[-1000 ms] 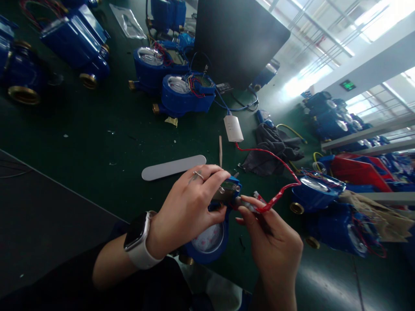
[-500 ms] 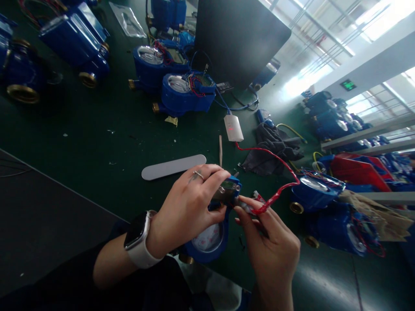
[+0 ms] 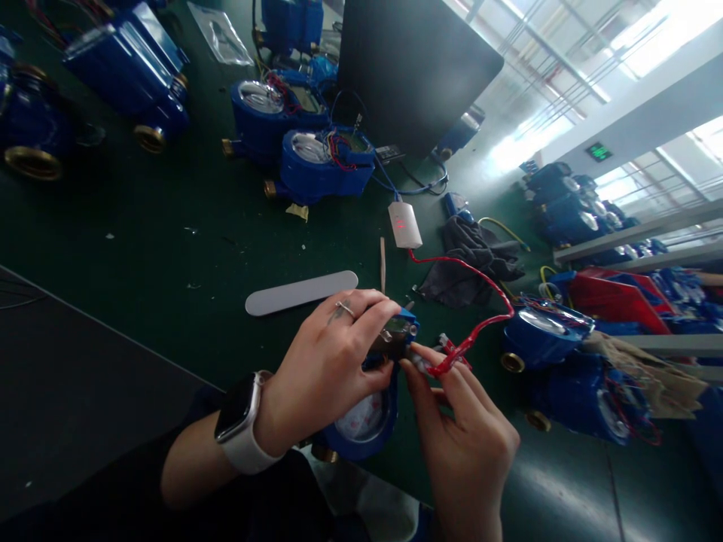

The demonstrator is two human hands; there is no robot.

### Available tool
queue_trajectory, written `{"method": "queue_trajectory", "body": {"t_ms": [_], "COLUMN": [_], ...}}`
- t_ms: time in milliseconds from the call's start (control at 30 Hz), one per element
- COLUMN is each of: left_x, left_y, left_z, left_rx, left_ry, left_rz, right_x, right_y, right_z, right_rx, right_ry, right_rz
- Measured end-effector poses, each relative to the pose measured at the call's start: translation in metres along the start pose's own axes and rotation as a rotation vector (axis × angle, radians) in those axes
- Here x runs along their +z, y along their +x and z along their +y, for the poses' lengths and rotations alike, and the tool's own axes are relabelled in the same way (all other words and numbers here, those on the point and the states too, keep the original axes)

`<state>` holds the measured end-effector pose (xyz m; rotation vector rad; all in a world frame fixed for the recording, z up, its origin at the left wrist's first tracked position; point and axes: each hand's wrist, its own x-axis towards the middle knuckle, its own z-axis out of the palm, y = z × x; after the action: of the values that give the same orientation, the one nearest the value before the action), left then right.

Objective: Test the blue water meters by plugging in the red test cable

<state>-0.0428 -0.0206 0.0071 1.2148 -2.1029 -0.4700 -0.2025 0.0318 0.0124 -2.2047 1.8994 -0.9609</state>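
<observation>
A blue water meter (image 3: 386, 425) with a round glass dial lies at the table's near edge. Across its upper compartment, my left hand (image 3: 330, 365) is closed, thumb and fingers gripping a dark display module (image 3: 394, 342) there. Just to the right, my right hand (image 3: 466, 429) pinches the end of a red cable (image 3: 480, 328) against the side of that compartment. My fingers mostly hide the cable's tip and the spot it touches. The cable runs back to a small white box (image 3: 405, 226) with red lights.
A pale flat strip (image 3: 302, 293) and a thin stick (image 3: 382, 265) lie beyond my left hand. Several other water meters (image 3: 324, 169) stand behind and at the sides. A grey cloth (image 3: 468, 260) lies right of the white box, and a dark monitor-like panel (image 3: 415, 71) stands behind.
My right hand has shifted slightly left with the cable end, closer to the meter's compartment. My left hand stays in about the same place.
</observation>
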Motion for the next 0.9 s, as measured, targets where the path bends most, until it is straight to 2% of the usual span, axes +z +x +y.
{"method": "queue_trajectory", "body": {"t_ms": [467,633,733,800,900], "left_x": [-0.001,0.001,0.001,0.001,0.000], "left_y": [0.000,-0.001,0.000,0.001,0.003], "left_z": [0.001,0.000,-0.001,-0.002,-0.003], "left_rx": [0.004,0.004,-0.016,-0.032,-0.056], "left_ry": [-0.004,0.003,0.006,0.010,0.004], "left_rz": [0.004,0.001,-0.020,-0.044,-0.091], "right_x": [0.000,0.002,0.006,0.007,0.005], "right_y": [0.001,-0.002,-0.008,-0.012,-0.017], "right_z": [0.000,0.009,0.013,0.014,0.015], "right_rx": [0.013,0.063,0.058,0.109,0.338], "right_ry": [0.012,0.160,0.193,0.224,0.442], "right_rz": [-0.003,-0.003,0.050,0.108,0.194]}}
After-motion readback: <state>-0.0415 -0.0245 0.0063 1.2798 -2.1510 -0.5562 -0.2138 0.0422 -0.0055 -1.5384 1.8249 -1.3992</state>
